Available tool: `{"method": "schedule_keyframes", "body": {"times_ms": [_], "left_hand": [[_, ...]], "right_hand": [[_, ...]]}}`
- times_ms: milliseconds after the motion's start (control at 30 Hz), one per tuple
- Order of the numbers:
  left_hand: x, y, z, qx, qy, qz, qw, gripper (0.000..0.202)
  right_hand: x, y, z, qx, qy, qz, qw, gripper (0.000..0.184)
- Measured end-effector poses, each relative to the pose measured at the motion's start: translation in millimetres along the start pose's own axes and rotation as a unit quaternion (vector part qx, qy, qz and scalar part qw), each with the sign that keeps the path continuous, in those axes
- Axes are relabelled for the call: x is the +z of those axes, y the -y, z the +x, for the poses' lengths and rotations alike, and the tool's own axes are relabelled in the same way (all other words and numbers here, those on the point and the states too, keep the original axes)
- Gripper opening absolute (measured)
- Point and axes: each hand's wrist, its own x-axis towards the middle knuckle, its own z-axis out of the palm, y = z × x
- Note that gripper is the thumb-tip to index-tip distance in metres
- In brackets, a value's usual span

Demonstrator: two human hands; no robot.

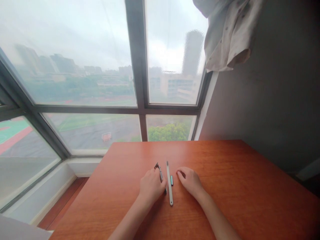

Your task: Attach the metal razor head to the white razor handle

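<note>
My left hand (151, 184) is closed around a razor (161, 174) with a dark handle, its head pointing away from me and past the fingers. Just right of it a pale grey toothbrush (169, 186) lies lengthwise on the table, bristle end far, with a small hole at the near end. Against the brush's right side lies a small dark, flat piece with a green strip (171, 180); I cannot tell what it is. My right hand (191, 181) rests on the table right of that piece, fingers curled in and thumb near the fingertips, with nothing visible in them.
The reddish-brown wooden table (237, 186) reaches to the windows (87, 66). A light shirt (230, 40) hangs at the upper right before a dark grey wall (270, 100). A white ledge (57, 186) runs below the glass on the left.
</note>
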Motion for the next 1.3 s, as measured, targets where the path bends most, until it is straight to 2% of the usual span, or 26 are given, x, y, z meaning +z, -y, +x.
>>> {"method": "schedule_keyframes", "body": {"times_ms": [400, 533, 733, 833, 933, 1033, 1100, 1200, 1300], "left_hand": [[-5.6, 9, 1, -0.030, 0.032, 0.001, 0.999, 0.017], [-4.7, 8, -1, -0.013, 0.020, 0.020, 1.000, 0.016], [-7.8, 7, -5, 0.018, 0.033, 0.035, 0.999, 0.012], [-7.5, 11, -6, 0.052, 0.029, 0.032, 0.998, 0.011], [-5.6, 18, -4, 0.068, 0.025, 0.018, 0.997, 0.018], [-3.8, 26, 1, 0.045, 0.018, -0.054, 0.997, 0.025], [-2.6, 30, 4, 0.032, 0.003, -0.149, 0.988, 0.031], [-0.3, 32, 5, 0.043, 0.007, -0.319, 0.947, 0.037], [0.7, 28, 2, 0.066, 0.037, -0.441, 0.894, 0.038]], "right_hand": [[1, -1, 0, -0.002, 0.002, 0.003, 1.000, 0.024], [0, 0, 0, -0.003, 0.000, 0.002, 1.000, 0.024], [0, -1, 0, 0.000, 0.007, 0.006, 1.000, 0.025], [0, -2, 0, -0.001, 0.005, 0.005, 1.000, 0.024], [0, -1, 0, -0.003, 0.004, 0.006, 1.000, 0.024], [-2, 0, 0, -0.009, 0.001, 0.013, 1.000, 0.024], [-3, 1, -1, -0.013, -0.001, 0.013, 1.000, 0.024], [-4, 3, -1, -0.014, -0.002, 0.025, 1.000, 0.024], [-5, 6, -1, -0.011, -0.015, 0.079, 0.997, 0.025]]}}
